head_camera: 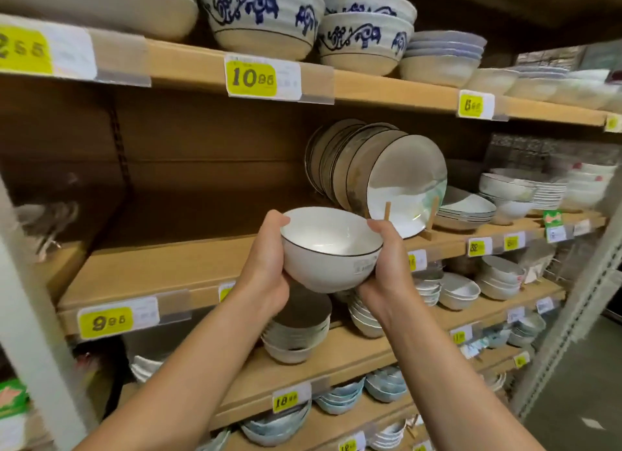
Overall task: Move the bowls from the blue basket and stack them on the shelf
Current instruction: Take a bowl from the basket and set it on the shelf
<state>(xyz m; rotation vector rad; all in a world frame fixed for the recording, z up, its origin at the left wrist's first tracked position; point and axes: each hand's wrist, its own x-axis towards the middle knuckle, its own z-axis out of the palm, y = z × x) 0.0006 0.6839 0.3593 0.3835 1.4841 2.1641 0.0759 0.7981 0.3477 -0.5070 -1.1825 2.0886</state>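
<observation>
I hold a white bowl (331,248) with a thin dark rim in both hands, upright, just in front of the middle wooden shelf (161,269). My left hand (266,265) grips its left side with the thumb over the rim. My right hand (383,265) grips the right side and covers part of a sticker on the wall. The shelf board to the left of the bowl is bare. The blue basket is out of view.
A row of dark-rimmed plates (397,178) leans on a wooden stand right behind the bowl. Blue-patterned bowls (262,13) stand on the shelf above. Stacks of small bowls (296,336) fill the lower shelves. Yellow price tags (250,78) line the shelf edges.
</observation>
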